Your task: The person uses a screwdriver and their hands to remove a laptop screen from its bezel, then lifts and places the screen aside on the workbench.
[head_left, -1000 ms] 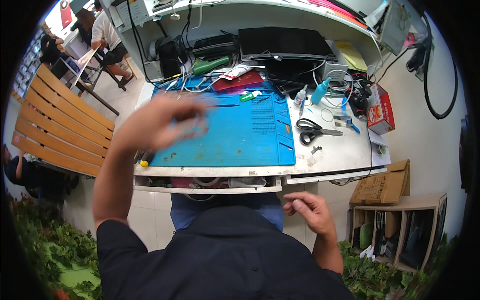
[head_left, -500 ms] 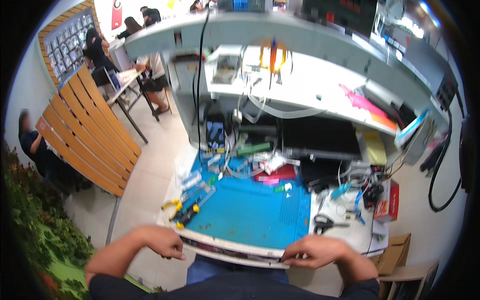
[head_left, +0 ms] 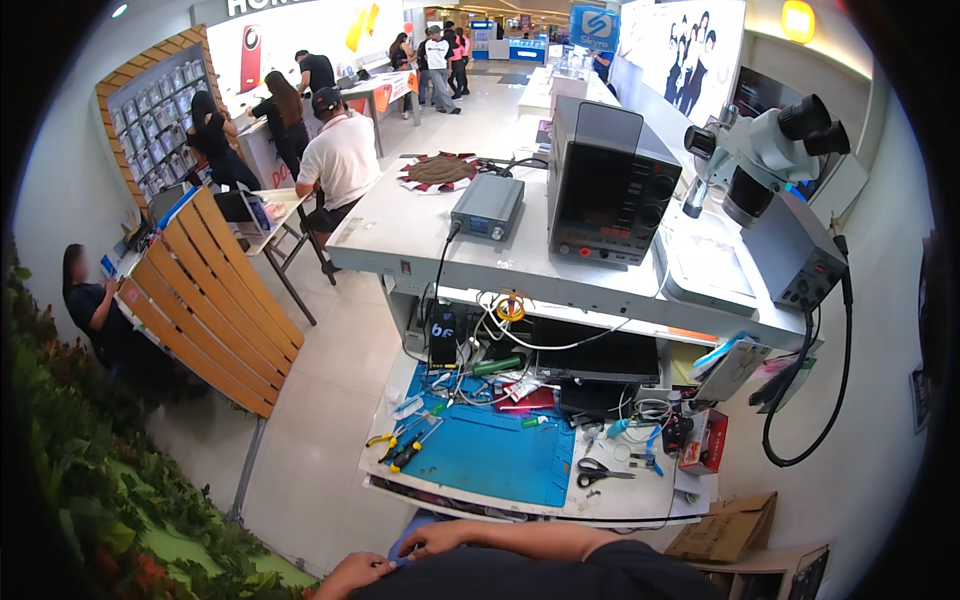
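Both my hands are low in front of my body, away from the bench. My left hand (head_left: 358, 573) rests by the blue trousers (head_left: 400, 552), its fingers curled together; what they hold, if anything, is hidden. My right hand (head_left: 432, 540) reaches across from the right, just above the left one. Its fingers bend down over the trouser cloth, closed, with the tips out of sight. The dark shirt (head_left: 500, 574) lies right beside both hands. Nearest on the bench is the blue work mat (head_left: 490, 465), with yellow-and-black pliers (head_left: 405, 457) at its left edge.
Scissors (head_left: 603, 471) lie right of the mat. A shelf above carries a power supply (head_left: 610, 190), a microscope (head_left: 760, 165) and a small grey box (head_left: 488, 207). Cables (head_left: 655, 408) and a red box (head_left: 704, 443) crowd the right. A slatted wooden panel (head_left: 215, 300) stands left.
My hands have left the bench's front edge and come together at my lap, the right one crossing leftward. The view has tilted up, showing the shelf top and people beyond.
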